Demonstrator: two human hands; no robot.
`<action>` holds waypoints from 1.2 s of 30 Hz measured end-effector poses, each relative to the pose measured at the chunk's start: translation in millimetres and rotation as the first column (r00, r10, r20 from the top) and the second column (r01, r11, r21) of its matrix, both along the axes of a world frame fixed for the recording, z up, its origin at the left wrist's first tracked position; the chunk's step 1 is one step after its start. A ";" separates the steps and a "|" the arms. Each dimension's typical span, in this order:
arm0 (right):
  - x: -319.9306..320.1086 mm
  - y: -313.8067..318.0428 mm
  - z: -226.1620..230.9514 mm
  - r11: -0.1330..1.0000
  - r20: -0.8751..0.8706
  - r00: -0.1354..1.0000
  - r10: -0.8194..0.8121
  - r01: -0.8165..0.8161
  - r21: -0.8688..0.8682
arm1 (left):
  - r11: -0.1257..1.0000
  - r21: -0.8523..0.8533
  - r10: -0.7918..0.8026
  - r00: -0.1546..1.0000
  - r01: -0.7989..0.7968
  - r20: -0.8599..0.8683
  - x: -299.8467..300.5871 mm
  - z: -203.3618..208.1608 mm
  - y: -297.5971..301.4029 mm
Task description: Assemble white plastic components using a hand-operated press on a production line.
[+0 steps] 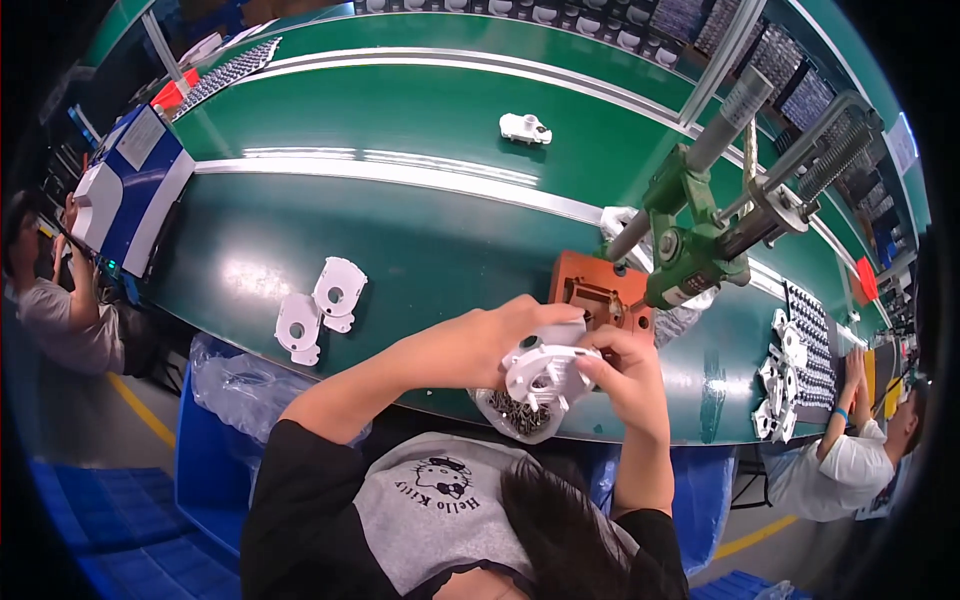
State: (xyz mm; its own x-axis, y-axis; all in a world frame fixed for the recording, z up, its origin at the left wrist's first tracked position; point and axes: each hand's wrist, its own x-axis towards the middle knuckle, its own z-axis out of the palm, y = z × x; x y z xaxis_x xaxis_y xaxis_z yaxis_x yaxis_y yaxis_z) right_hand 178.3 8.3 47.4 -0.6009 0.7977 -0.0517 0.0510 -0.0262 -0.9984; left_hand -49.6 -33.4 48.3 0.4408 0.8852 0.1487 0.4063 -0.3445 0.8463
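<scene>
Dark hair (pixel 555 525) hung over a grey-and-black shirt (pixel 395 525), lower centre of frame. Left hand (pixel 505 338) and right hand (pixel 628 368) both grasped a white housing (pixel 545 375) — centre of frame, over a heap of small metal pieces (pixel 518 413). Orange block (pixel 568 268) just beyond, beside a green press (pixel 690 268). Two white plates (pixel 298 312) lay left of centre.
</scene>
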 end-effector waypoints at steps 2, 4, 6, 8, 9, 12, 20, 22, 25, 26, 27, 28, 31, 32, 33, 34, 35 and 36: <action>-7.3 3.9 -0.9 0.972 0.077 0.997 0.003 -0.021 0.233 | 0.996 0.034 -0.085 0.994 0.083 0.071 1.6 -7.4 -3.9; -7.5 10.2 -4.2 0.975 0.069 0.996 0.047 -0.061 0.213 | 0.992 0.053 -0.117 0.991 0.114 0.059 -1.2 -8.1 -2.3; -8.0 13.0 -6.5 1.000 -0.045 0.999 -0.014 0.013 -0.013 | 0.982 -0.013 -0.190 0.982 0.190 0.022 -4.9 -7.2 0.8; -7.5 16.3 -10.8 1.000 -0.054 0.998 -0.026 0.026 0.000 | 0.980 -0.022 -0.198 0.979 0.199 0.045 -4.6 -9.1 -2.1; -7.1 16.6 -11.3 1.000 -0.037 0.999 -0.028 0.028 0.003 | 0.974 -0.064 -0.213 0.975 0.216 0.060 -4.0 -7.1 -2.5; -8.6 13.6 -19.5 0.999 -0.015 0.999 -0.048 0.048 0.014 | 0.969 -0.090 -0.224 0.973 0.228 0.052 -0.9 -8.7 0.8; -4.9 18.2 -26.7 0.997 0.079 0.995 -0.054 0.049 0.059 | 0.946 -0.193 -0.246 0.965 0.260 0.095 -0.6 -1.5 10.3; -3.2 18.9 -28.8 1.000 0.098 0.995 -0.009 0.006 0.029 | 0.915 -0.287 -0.254 0.958 0.282 0.134 -3.1 -0.3 12.6; -2.8 18.5 -20.6 0.994 0.163 0.981 0.104 -0.096 -0.057 | 0.850 -0.407 -0.259 0.938 0.335 0.232 -9.4 0.7 13.2; -2.4 18.6 -17.5 0.983 0.207 0.964 0.170 -0.149 -0.111 | 0.823 -0.432 -0.260 0.921 0.369 0.290 -10.4 1.4 12.4; -1.3 18.9 -18.7 0.982 0.207 0.963 0.173 -0.152 -0.111 | 0.824 -0.432 -0.257 0.921 0.367 0.291 -10.9 -3.1 11.9; 0.2 19.3 -21.4 0.977 0.226 0.954 0.196 -0.171 -0.126 | 0.770 -0.457 -0.241 0.866 0.446 0.439 -11.4 -12.3 12.0; 6.1 20.0 -24.2 0.967 0.257 0.934 0.247 -0.223 -0.121 | 0.687 -0.489 -0.160 0.769 0.537 0.619 -16.1 -22.1 12.2; 7.7 19.2 -25.2 0.962 0.269 0.924 0.272 -0.253 -0.103 | 0.655 -0.514 -0.112 0.744 0.553 0.658 -17.8 -23.2 13.1; 7.6 17.3 -24.8 0.963 0.269 0.925 0.269 -0.249 -0.105 | 0.652 -0.516 -0.113 0.744 0.556 0.659 -18.8 -23.6 14.1; 6.7 14.9 -23.1 0.965 0.270 0.929 0.254 -0.227 -0.130 | 0.659 -0.524 -0.083 0.745 0.539 0.662 -19.8 -24.0 15.1; 6.1 13.7 -22.1 0.966 0.271 0.932 0.242 -0.207 -0.154 | 0.668 -0.532 -0.051 0.745 0.521 0.666 -20.2 -24.2 15.1; 6.9 14.0 -22.6 0.966 0.271 0.931 0.243 -0.207 -0.155 | 0.668 -0.532 -0.049 0.744 0.521 0.666 -20.1 -26.0 15.0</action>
State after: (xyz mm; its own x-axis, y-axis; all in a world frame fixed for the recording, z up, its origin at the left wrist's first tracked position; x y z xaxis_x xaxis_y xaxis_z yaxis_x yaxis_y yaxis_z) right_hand 185.1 22.3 24.8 -0.7093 0.6197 -0.3359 0.3522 -0.1012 -0.9304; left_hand -69.6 -18.5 22.3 0.7267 0.6797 -0.0997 -0.2311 0.3785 0.8963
